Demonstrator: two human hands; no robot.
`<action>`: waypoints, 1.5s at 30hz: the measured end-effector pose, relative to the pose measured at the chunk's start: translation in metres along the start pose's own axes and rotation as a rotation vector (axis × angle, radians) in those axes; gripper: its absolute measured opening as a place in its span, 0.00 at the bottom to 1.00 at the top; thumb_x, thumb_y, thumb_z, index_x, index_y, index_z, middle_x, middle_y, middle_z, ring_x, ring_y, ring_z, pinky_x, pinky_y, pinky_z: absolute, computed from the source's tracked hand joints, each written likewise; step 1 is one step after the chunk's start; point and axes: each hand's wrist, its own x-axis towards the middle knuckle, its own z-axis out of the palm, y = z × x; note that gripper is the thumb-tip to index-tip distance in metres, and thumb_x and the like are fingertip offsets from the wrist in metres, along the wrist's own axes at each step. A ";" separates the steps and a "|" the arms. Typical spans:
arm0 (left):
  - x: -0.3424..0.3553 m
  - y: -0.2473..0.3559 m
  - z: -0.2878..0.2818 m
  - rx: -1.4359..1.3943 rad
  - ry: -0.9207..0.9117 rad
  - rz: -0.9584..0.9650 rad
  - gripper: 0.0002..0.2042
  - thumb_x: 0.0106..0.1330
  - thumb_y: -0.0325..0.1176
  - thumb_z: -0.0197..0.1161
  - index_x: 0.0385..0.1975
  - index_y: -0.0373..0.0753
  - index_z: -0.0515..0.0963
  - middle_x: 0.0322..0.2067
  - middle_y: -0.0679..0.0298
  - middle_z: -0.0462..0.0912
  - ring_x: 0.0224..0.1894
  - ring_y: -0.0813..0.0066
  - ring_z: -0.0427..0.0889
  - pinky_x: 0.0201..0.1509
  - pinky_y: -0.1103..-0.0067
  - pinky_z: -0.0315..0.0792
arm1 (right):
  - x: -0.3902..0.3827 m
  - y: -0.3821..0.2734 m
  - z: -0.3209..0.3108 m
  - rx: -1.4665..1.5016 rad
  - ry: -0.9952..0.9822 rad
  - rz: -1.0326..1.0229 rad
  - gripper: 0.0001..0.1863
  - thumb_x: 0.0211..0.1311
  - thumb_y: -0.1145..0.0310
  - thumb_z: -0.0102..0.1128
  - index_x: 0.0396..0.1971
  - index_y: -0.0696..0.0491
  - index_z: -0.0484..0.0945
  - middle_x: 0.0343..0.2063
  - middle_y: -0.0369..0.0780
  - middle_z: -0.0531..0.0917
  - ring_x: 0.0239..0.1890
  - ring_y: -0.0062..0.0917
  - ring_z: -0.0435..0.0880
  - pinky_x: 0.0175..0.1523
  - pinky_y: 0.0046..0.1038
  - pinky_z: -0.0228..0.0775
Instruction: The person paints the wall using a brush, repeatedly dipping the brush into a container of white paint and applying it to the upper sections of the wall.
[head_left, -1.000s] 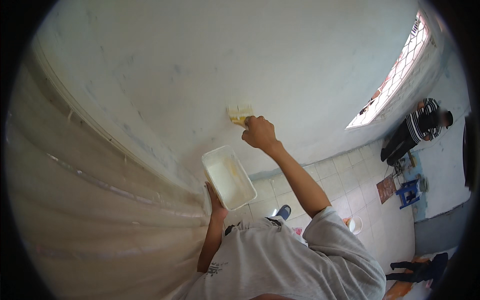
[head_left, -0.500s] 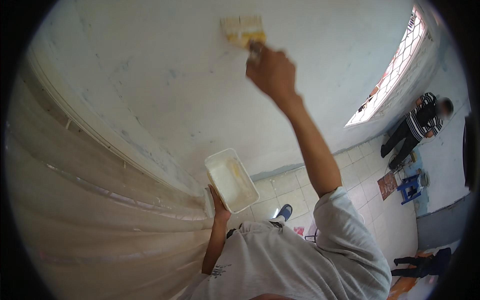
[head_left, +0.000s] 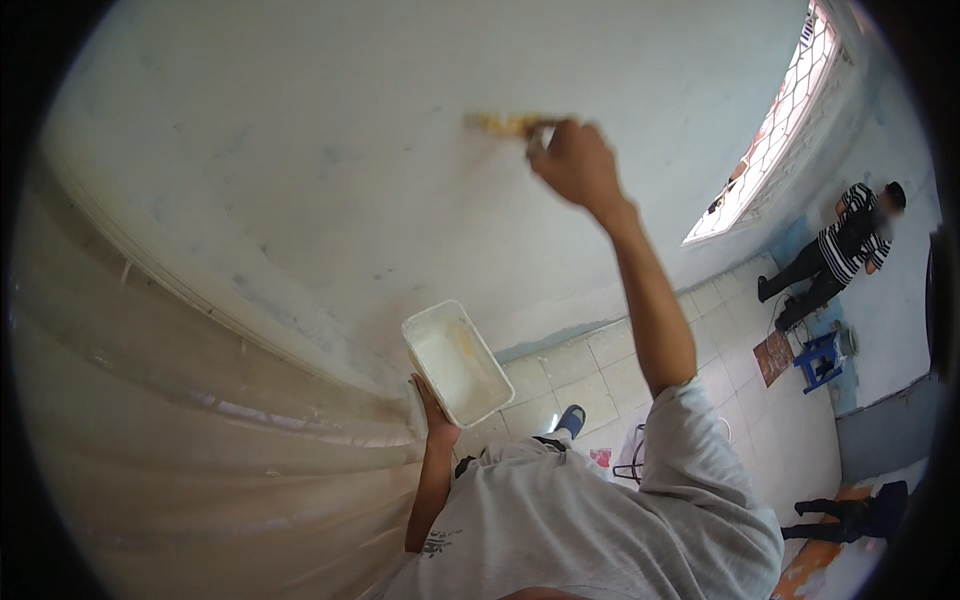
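My right hand [head_left: 575, 160] is raised high and grips a flat tool with a yellowish blade [head_left: 505, 124], pressed against the pale wall [head_left: 330, 150]. Its blade points left of the hand and lies nearly flat on the surface. My left hand [head_left: 435, 415] holds a white rectangular tray [head_left: 457, 362] from underneath, close to my chest, its open side up with a thin layer of pale paste inside. My grey shirt fills the lower middle of the head view.
A translucent plastic sheet [head_left: 190, 430] hangs along the left. Pale floor tiles [head_left: 600, 365] lie below. A barred window [head_left: 770, 130] is at the right. A person in a striped top [head_left: 845, 240] stands near a blue stool [head_left: 820, 355]; another person [head_left: 850, 510] is at the lower right.
My right hand first swept upward along the wall with the tool, then came down slightly as the blade turned flatter. The tray in my left hand stayed about where it was.
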 end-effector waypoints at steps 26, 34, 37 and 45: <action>0.041 -0.017 0.045 0.006 -0.136 -0.049 0.38 0.72 0.69 0.35 0.75 0.52 0.50 0.70 0.68 0.60 0.71 0.65 0.62 0.74 0.63 0.59 | 0.095 0.012 -0.146 0.036 0.254 -0.129 0.20 0.53 0.62 0.60 0.46 0.48 0.86 0.28 0.52 0.86 0.36 0.47 0.86 0.47 0.45 0.79; 0.043 -0.022 0.023 0.004 -0.162 -0.012 0.38 0.72 0.70 0.36 0.75 0.54 0.49 0.70 0.68 0.59 0.71 0.65 0.62 0.73 0.63 0.61 | 0.042 0.023 -0.017 -0.131 0.144 -0.168 0.21 0.57 0.65 0.56 0.53 0.50 0.76 0.26 0.51 0.84 0.32 0.48 0.85 0.39 0.48 0.77; 0.038 -0.018 0.024 -0.037 -0.127 -0.017 0.37 0.72 0.69 0.36 0.75 0.55 0.48 0.70 0.68 0.59 0.71 0.65 0.61 0.72 0.63 0.61 | -0.031 0.048 0.048 -0.224 -0.168 -0.158 0.20 0.55 0.66 0.57 0.49 0.53 0.77 0.29 0.50 0.84 0.33 0.47 0.85 0.39 0.47 0.77; 0.026 -0.009 0.022 -0.040 -0.160 -0.007 0.36 0.74 0.67 0.34 0.75 0.54 0.48 0.69 0.67 0.60 0.71 0.69 0.61 0.72 0.66 0.62 | 0.000 0.074 0.018 -0.156 -0.260 -0.215 0.15 0.52 0.59 0.65 0.40 0.47 0.87 0.41 0.47 0.85 0.45 0.45 0.84 0.52 0.44 0.78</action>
